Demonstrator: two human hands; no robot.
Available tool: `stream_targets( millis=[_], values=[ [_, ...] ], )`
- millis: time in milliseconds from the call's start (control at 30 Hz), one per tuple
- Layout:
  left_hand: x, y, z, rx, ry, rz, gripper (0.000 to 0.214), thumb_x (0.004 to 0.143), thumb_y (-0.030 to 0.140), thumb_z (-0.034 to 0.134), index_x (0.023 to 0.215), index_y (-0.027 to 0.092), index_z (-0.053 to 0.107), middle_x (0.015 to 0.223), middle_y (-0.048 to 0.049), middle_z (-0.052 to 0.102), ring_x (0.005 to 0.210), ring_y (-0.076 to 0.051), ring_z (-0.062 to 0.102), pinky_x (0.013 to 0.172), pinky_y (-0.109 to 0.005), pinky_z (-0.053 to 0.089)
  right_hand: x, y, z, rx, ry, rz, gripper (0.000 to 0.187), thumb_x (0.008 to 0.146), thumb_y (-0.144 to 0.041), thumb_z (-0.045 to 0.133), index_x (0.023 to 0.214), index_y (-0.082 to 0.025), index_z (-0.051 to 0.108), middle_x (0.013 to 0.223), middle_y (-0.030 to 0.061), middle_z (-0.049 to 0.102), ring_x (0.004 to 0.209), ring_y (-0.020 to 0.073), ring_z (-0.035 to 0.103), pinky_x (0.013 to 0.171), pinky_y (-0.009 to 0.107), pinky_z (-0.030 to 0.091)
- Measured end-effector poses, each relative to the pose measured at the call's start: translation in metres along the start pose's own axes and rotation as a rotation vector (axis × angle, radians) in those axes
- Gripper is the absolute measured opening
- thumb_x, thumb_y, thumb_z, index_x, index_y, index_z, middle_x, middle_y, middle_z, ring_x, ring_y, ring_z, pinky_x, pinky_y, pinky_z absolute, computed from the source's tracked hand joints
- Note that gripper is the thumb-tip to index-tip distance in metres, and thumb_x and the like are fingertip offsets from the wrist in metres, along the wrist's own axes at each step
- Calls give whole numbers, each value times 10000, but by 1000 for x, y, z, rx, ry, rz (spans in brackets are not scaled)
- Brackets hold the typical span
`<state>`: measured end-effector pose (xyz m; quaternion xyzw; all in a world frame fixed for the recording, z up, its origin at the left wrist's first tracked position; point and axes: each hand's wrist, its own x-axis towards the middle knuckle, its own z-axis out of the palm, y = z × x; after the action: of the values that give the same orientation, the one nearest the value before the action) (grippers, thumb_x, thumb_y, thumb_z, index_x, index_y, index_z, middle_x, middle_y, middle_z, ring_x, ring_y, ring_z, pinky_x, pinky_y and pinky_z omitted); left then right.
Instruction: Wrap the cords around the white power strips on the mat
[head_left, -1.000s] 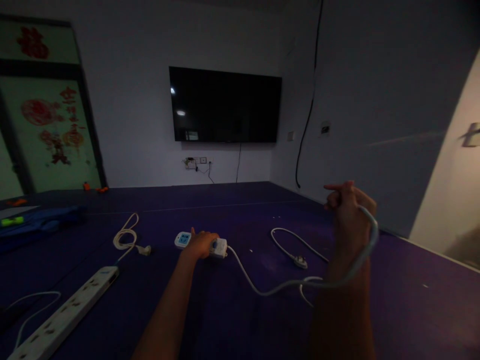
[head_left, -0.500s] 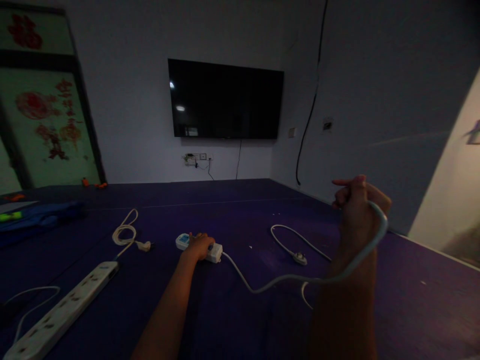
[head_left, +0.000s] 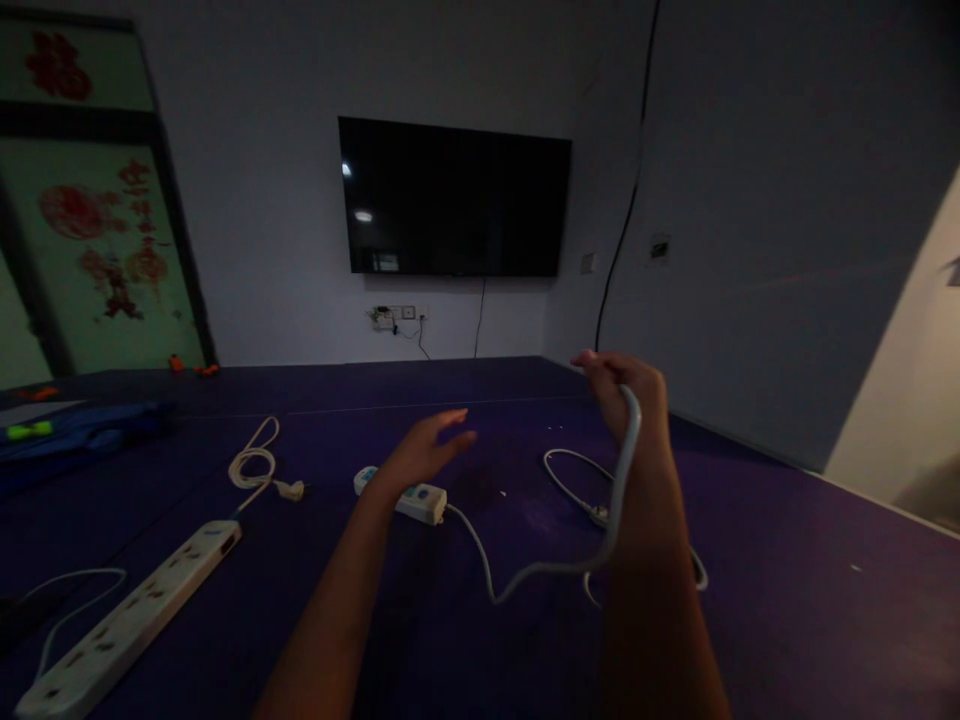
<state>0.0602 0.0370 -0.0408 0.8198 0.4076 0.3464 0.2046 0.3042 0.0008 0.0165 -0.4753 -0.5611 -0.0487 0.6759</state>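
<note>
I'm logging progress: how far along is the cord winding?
Done: a loop of white cord seems to hang around the right forearm. In hand: the right hand grips the cord; the left hand hovers open above the socket strip. Left: cord between strip and hand lies slack on the purple surface.

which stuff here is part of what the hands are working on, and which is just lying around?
In hand:
- right hand, closed on the white cord
- small power strip at that cord's end
- left hand, open, hovering above the strip

Lying about:
- long power strip
- coiled cord with plug
- plug end on the mat, link to the held cord unclear
- wall TV
</note>
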Motion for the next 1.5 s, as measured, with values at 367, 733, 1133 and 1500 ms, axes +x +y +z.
stream_targets(
  millis=[367, 733, 1133, 1500],
  values=[
    [-21, 68, -12, -755, 274, -159, 401, 718, 506, 650, 814, 117, 653, 605, -23, 619, 466, -119, 581, 484, -252, 484, -35, -32, 79, 85, -475, -408, 599, 626, 24, 441, 1155, -208, 597, 892, 54, 637, 835, 183, 573, 778, 323, 438],
    [-33, 80, -34, -985, 331, -120, 343, 712, 80, 626, 1054, 107, 632, 678, -43, 691, 566, -120, 643, 625, -271, 545, -36, -35, 84, 94, -474, -443, 596, 670, 7, 445, 1197, -238, 578, 1003, 67, 637, 893, 200, 571, 791, 328, 446],
    [-55, 50, -106, -1027, 1416, 396, 226, 739, 46, 541, 859, 215, 629, 648, 65, 642, 659, -51, 620, 767, -219, 527, -18, 41, 60, -278, -887, 1, 226, 648, -111, 630, 840, -177, 730, 664, 19, 685, 626, 158, 614, 570, 240, 423],
    [-45, 38, -94, -968, 1220, 369, 312, 705, 168, 650, 997, 270, 616, 856, 26, 647, 759, -93, 626, 755, -248, 524, -10, 20, 53, 64, -333, -5, 419, 857, -471, 435, 983, -143, 664, 753, 80, 707, 712, 173, 649, 578, 249, 435]
  ],
)
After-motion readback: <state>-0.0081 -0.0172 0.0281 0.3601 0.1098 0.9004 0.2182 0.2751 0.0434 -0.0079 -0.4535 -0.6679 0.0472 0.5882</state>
